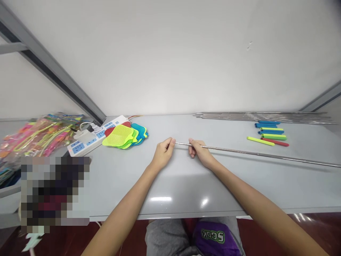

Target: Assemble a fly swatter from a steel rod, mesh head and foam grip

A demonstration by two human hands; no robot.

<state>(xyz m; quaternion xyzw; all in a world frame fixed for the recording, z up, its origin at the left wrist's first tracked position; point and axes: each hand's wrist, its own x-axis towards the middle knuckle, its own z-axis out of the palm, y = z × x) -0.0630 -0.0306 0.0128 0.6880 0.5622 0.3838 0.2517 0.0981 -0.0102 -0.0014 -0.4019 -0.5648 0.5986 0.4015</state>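
Gray shorts (166, 237) sit under the desk (186, 214). Left hand (163, 153) and right hand (199, 153) clamp their fingers on a long metal rod (266, 155) pointing right.

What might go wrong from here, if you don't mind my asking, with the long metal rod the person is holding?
Two risks seem plausible. The left hand pinches the end of the metal rod that points toward the power strip and fly swatter heads, so a slip might knock them. The long length beyond the right hand could also swing and sweep the coloured plastic handles or the pile of metal rods.
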